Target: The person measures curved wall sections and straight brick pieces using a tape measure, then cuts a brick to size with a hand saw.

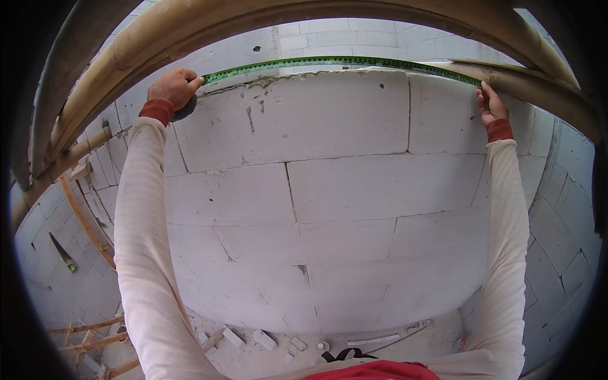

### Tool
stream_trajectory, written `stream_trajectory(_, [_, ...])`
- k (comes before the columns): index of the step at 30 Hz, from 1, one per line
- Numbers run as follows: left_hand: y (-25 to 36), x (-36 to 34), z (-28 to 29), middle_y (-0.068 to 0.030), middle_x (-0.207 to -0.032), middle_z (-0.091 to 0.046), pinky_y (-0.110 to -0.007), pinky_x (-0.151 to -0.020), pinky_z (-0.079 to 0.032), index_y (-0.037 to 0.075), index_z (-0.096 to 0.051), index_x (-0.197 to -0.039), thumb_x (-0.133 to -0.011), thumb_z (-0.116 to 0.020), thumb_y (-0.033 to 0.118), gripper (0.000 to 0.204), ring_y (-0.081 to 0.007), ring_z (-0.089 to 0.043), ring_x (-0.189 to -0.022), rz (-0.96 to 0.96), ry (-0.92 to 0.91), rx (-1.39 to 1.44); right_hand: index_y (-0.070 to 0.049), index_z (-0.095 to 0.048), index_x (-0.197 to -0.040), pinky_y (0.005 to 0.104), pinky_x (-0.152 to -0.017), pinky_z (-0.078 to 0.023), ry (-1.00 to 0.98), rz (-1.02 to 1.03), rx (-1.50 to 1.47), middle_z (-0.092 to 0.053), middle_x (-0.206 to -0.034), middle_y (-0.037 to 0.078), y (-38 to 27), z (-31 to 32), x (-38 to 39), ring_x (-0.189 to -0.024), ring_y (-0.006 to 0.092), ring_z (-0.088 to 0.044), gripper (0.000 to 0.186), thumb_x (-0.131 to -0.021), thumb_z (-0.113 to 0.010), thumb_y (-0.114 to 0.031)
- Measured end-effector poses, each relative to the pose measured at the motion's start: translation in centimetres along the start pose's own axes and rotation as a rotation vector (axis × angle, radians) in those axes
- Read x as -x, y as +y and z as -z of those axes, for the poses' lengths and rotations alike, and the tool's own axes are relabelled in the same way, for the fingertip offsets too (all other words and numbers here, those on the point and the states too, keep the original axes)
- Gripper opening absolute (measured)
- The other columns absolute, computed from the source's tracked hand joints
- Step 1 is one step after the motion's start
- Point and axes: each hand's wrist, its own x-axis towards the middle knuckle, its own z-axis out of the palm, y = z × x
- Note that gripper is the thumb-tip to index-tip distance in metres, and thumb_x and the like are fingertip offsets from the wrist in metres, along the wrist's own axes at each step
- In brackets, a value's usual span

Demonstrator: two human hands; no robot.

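A green tape measure (342,61) is stretched along the top edge of a white block wall (342,120). My left hand (172,88) is closed at the tape's left end, with a dark rounded object (185,109), perhaps the tape's case, partly hidden under it. At the other end, my right hand (491,104) pinches the tape between thumb and fingers. Both arms reach forward and apart, and the tape bows slightly between the hands.
Thick bamboo poles (304,14) cross above and beyond the wall top. A hand saw (63,253) is at the far left, near wooden slats (85,218). Loose block pieces (265,340) lie on the floor below. Another block wall (563,209) stands at the right.
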Motion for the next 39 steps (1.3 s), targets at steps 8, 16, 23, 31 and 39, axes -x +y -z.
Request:
stream_trajectory(8, [-3.1,0.8,-0.9,-0.0113,-0.098,-0.074,-0.043,-0.085,-0.053,0.014,-0.079,-0.101,-0.094,-0.06,0.044,0.036,-0.0309,-0.069,-0.094,-0.039,0.033,-0.027,-0.005,-0.073,-0.1,0.0172,-0.062,-0.056,0.033,0.023,0.024,-0.072,-0.089,0.003,1.7,-4.7,5.0,-0.074,0.0099,-0.068,0.014,-0.088,-0.078,-0.006])
stream_trajectory(16, [-6.5,0.1,-2.1,-0.0115,-0.107,-0.072,-0.043,-0.09,-0.051,0.014,-0.076,-0.103,-0.094,-0.061,0.045,0.036,-0.0323,-0.066,-0.103,-0.051,0.114,0.016,-0.002,-0.073,-0.096,0.0179,-0.061,-0.057,0.051,0.022,0.015,-0.073,-0.088,0.006,1.7,-6.4,6.0,-0.073,0.0097,-0.067,0.011,-0.086,-0.078,-0.004])
stream_trajectory(23, [-6.2,0.0,-1.2,-0.0135,-0.102,-0.073,-0.045,-0.088,-0.051,0.011,-0.077,-0.101,-0.093,-0.061,0.044,0.037,-0.0344,-0.067,-0.1,-0.076,0.124,-0.009,-0.003,-0.071,-0.096,0.0155,-0.059,-0.055,0.048,0.01,0.019,-0.073,-0.088,0.006,1.7,-6.5,6.1,-0.071,0.0084,-0.067,0.015,-0.085,-0.08,-0.006])
stream_trajectory(31, [-5.1,0.0,-0.7,-0.0153,-0.101,-0.073,-0.046,-0.086,-0.052,0.01,-0.077,-0.099,-0.092,-0.062,0.043,0.037,-0.0362,-0.068,-0.097,-0.085,0.077,-0.022,-0.001,-0.07,-0.093,0.0182,-0.058,-0.059,0.098,0.012,-0.001,-0.073,-0.084,0.007,1.2,-6.7,6.2,-0.068,0.0105,-0.069,0.012,-0.085,-0.078,-0.002])
stream_trajectory(39, [-4.3,0.9,0.4,-0.014,-0.097,-0.074,-0.044,-0.082,-0.053,0.013,-0.078,-0.099,-0.093,-0.06,0.045,0.038,-0.0334,-0.069,-0.094,-0.076,0.094,-0.068,0.001,-0.07,-0.093,0.0193,-0.059,-0.06,0.121,0.019,-0.024,-0.073,-0.085,0.009,1.8,-7.1,5.6,-0.069,0.0127,-0.07,0.014,-0.083,-0.079,-0.001])
